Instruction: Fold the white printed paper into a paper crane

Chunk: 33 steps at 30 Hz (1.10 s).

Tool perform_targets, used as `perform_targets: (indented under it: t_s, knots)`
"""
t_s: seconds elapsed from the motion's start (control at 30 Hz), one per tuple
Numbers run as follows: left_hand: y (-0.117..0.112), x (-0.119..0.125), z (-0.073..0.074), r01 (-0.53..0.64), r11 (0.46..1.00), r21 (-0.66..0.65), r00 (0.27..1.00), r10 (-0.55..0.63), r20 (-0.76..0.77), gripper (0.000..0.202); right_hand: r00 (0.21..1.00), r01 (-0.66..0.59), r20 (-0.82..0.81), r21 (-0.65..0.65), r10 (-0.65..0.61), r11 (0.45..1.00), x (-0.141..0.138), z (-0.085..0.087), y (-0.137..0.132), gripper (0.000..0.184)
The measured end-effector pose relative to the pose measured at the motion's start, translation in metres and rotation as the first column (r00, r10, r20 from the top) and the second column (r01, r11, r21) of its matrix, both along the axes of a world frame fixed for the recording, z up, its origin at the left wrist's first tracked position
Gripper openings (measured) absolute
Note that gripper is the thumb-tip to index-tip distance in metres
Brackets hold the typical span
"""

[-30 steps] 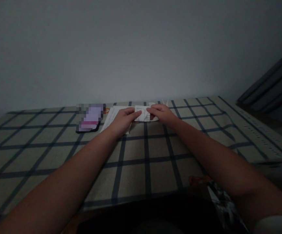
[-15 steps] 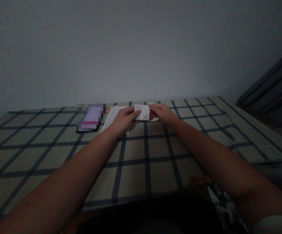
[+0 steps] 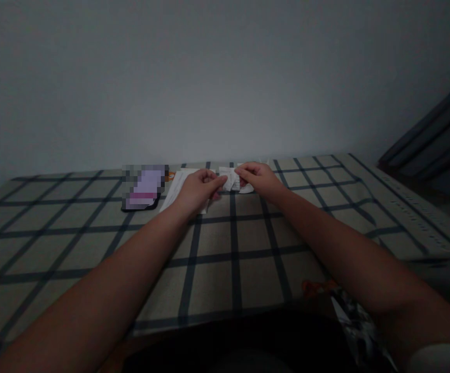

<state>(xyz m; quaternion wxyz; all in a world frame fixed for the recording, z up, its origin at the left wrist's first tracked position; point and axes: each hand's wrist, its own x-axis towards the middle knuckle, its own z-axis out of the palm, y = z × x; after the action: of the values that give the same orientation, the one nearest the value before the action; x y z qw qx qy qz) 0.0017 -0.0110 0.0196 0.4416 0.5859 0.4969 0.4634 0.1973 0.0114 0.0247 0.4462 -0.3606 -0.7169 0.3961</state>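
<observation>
Between my two hands is a small white printed packet (image 3: 231, 180), its surface creased; whether it is paper or a pouch I cannot tell. My left hand (image 3: 199, 190) pinches its left side between thumb and fingers. At its right side the thumb and forefinger of my right hand (image 3: 259, 177) are closed on it. Under and beside my left hand lies a white printed sheet (image 3: 175, 187). A whitish object (image 3: 245, 190) shows partly below my right hand, mostly hidden.
A phone (image 3: 145, 189) with a blurred, lit screen lies left of the sheet on the checked tablecloth (image 3: 213, 280). A grey wall (image 3: 225, 83) rises behind the table. A dark curtain (image 3: 438, 129) hangs at the right.
The packet has gone from flat to creased and narrower between my hands. My left hand has shifted slightly right, bringing the two thumbs closer together.
</observation>
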Motion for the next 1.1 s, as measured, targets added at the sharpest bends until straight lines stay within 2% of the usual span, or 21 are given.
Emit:
perform_targets:
  t_s: [0.13,0.33,0.57,0.77,0.93,1.1]
  knots:
    - [-0.003,0.006,-0.001,0.141,0.985,-0.1,0.978,-0.123,0.167,0.026,0.998,-0.034,0.048,-0.01,0.035,0.999,0.0,0.003,-0.003,0.035]
    - [-0.001,0.006,-0.003,0.284,0.951,-0.124,0.918,-0.232,0.323,0.035,0.995,-0.073,0.068,-0.028,0.075,0.997,-0.001,0.005,-0.007,0.037]
    - [-0.004,0.008,0.0,0.267,0.96,-0.08,0.926,-0.232,0.299,0.039,0.982,-0.146,0.124,-0.004,0.146,0.989,0.0,-0.003,-0.001,0.035]
    - [-0.007,0.008,0.002,0.227,0.97,-0.084,0.938,-0.195,0.286,0.05,0.99,-0.063,0.129,0.092,0.051,0.994,-0.001,-0.003,0.0,0.033]
    - [-0.012,0.009,0.008,0.149,0.981,-0.122,0.981,-0.131,0.144,0.061,0.995,0.006,0.097,0.165,-0.023,0.986,-0.002,-0.005,0.0,0.032]
    - [-0.014,0.009,0.01,0.114,0.981,-0.156,0.994,-0.112,0.021,0.064,0.983,-0.044,0.185,0.268,-0.007,0.962,-0.001,-0.006,-0.005,0.03]
